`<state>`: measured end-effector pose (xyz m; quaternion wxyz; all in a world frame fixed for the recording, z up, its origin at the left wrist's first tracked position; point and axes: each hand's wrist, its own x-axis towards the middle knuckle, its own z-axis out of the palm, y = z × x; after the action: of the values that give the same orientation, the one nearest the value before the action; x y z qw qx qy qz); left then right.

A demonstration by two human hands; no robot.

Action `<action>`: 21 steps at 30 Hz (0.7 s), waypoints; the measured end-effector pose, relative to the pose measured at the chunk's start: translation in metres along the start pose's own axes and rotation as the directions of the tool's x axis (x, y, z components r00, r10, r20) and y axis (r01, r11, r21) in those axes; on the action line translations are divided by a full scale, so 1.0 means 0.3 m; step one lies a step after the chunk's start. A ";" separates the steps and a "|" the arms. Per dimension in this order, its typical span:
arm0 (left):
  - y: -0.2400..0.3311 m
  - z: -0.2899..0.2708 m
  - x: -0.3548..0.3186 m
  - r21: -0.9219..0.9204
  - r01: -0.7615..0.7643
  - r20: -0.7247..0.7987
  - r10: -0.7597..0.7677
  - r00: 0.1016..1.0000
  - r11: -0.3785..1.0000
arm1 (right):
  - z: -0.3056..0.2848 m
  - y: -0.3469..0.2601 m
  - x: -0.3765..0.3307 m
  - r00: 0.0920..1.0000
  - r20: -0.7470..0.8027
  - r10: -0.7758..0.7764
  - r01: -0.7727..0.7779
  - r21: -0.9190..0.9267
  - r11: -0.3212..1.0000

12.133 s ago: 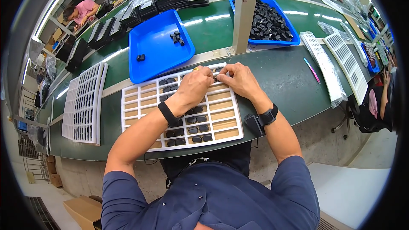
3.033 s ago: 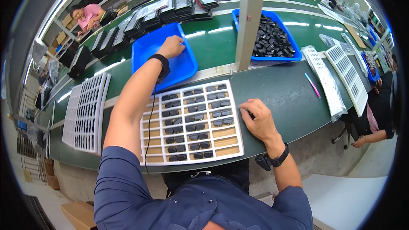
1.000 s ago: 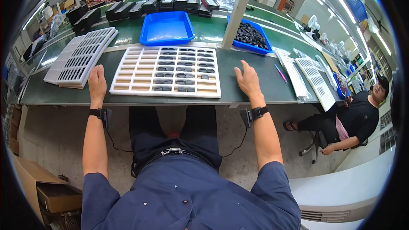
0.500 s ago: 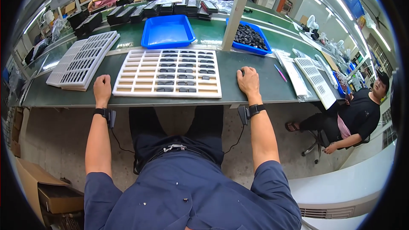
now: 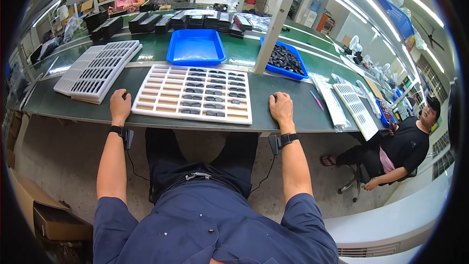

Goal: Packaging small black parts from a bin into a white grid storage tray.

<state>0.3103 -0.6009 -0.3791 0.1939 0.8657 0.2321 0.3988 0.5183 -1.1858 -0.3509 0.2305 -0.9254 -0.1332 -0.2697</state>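
Note:
A white compartment tray [image 5: 193,117] lies on the bench in front of me. Small, flat black pieces [image 5: 215,93] fill most slots of its middle and right columns; the left columns show bare slots. My left hand [image 5: 120,106] rests closed on the bench beside the tray's left edge. A dark spot shows at its fingertips, too small to name. To the right of the tray, my right hand [image 5: 281,107] is also closed, with a small black piece [image 5: 275,99] at its thumb and forefinger.
Stacked white trays [image 5: 97,73] with black pieces stand at left. Behind the tray sits a blue bin [image 5: 195,49]; another blue bin [image 5: 305,74] holds many black pieces beside a metal post [image 5: 278,19]. A pen [image 5: 316,100] lies at right. Seated people are at far left and right.
The view has tilted, so the bench appears lower in the picture. Both hands stay closed beside the tray, with little movement of their own.

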 end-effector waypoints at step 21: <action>-0.009 0.005 0.004 0.071 -0.039 0.029 0.037 0.999 0.997 | 0.101 -0.149 0.123 0.951 0.255 -0.176 0.074 0.365 0.928</action>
<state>0.3116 -0.5980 -0.3807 0.1582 0.8819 0.2271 0.3817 0.5452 -1.1277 -0.3371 0.3527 -0.8878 -0.2698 -0.1207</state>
